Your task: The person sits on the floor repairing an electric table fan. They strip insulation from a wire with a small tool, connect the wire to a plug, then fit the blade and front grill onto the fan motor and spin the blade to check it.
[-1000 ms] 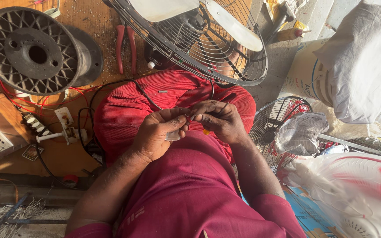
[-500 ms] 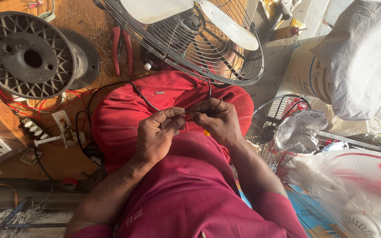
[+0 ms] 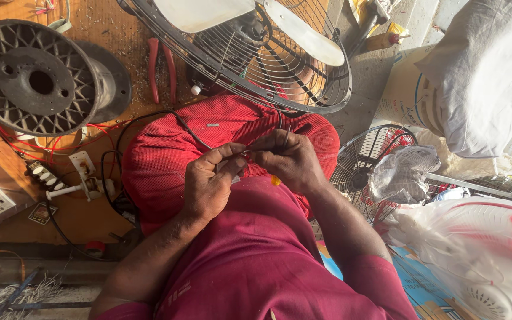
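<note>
Shifted slightly lower in view since 0.5 s ago, still together over red-clothed lap: left hand and right hand, both pinched shut on thin black wire, just below fan guard.

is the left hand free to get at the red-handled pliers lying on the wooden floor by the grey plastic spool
Probably not yet: the left hand is pinching a thin black wire together with the right hand. Nothing covers the red-handled pliers, though.
</note>
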